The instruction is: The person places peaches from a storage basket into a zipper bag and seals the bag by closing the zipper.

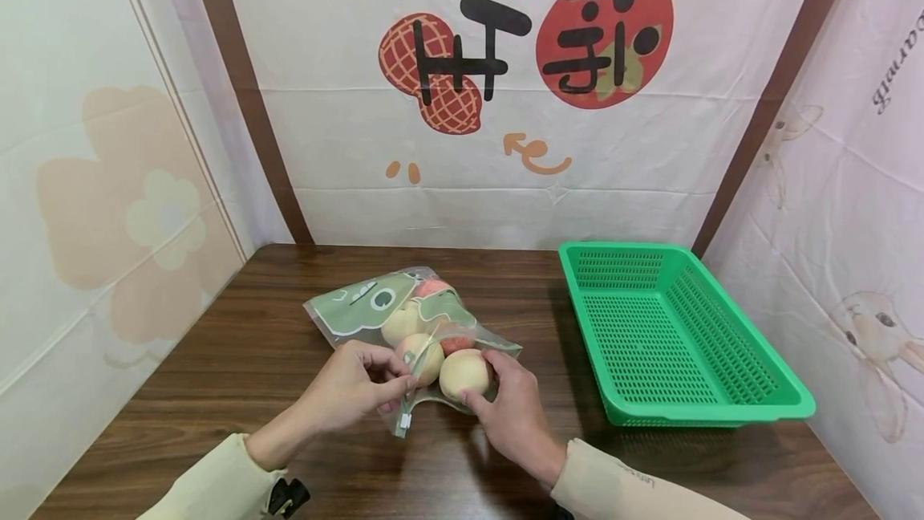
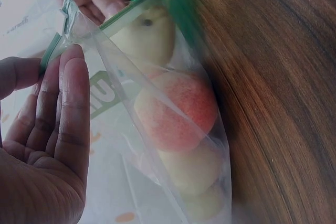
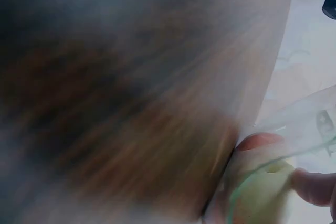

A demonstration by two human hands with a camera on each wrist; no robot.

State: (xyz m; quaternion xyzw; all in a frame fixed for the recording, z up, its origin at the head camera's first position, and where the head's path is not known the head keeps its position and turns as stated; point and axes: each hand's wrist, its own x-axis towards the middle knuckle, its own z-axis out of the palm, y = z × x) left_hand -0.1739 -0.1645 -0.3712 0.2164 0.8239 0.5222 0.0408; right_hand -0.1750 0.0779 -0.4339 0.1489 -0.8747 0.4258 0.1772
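Observation:
A clear zip bag point(image 1: 346, 305) with a green cartoon print lies on the table, with several pale and reddish peaches inside. My left hand point(image 1: 354, 386) pinches the bag's edge between thumb and fingers, close to the white zip slider point(image 1: 405, 421). At the bag's mouth my right hand point(image 1: 517, 408) grips a pale yellow peach point(image 1: 463, 372), thumb on the near side and fingers on the far side. Through the plastic, the left wrist view shows a red peach point(image 2: 176, 113) behind the pale one. Only a fingertip of the right hand appears in the blurred right wrist view.
To the right stands a green plastic basket point(image 1: 729, 410) with perforated walls and no fruit in it. The dark wooden table point(image 1: 238, 392) reaches back to a printed cloth point(image 1: 346, 215), and more cloth hangs at both sides.

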